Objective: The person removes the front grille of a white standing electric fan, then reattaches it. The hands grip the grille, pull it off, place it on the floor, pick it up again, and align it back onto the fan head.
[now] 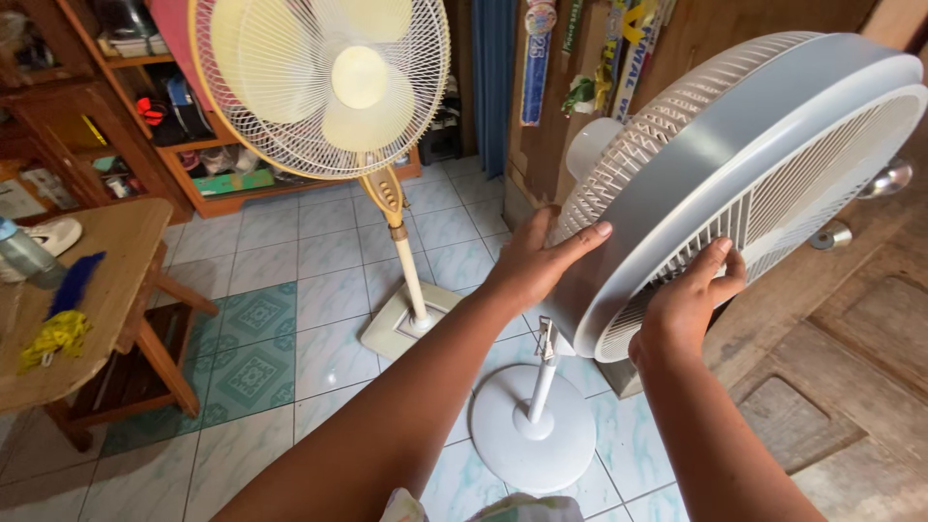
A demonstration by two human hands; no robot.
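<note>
A: We log the grey-and-white stand fan (773, 145) at right, head tilted over, its front grille facing down and to the right. It stands on a white pole (543, 382) rising from a round white base (533, 425) on the tiled floor (319, 319).

B: Hands? We note the left hand (535, 263) laid flat on the back cage, fingers spread wide, palm pressed to the ribs. The right hand (688, 300) sits at the lower rim, fingers hooked over the edge of the front grille.

A: Agreed. Neither hand closes around a separate item; both bear on the fan head itself.

B: Progress, as far as we can judge: the grille and the grey rim band both sit in place on the head, nothing lies detached on the floor. So we read the work on the head as barely begun, or only being steadied.

A: Whether the right fingertips have found a clip or merely rest in the slots, we cannot tell; the rim hides them.

B: Surroundings: a cream stand fan (329, 82) on a square base stands behind, well apart. At left a wooden surface (106, 271) carries a yellow cloth (56, 333), a blue piece beside it, and a bottle (24, 253).
</note>
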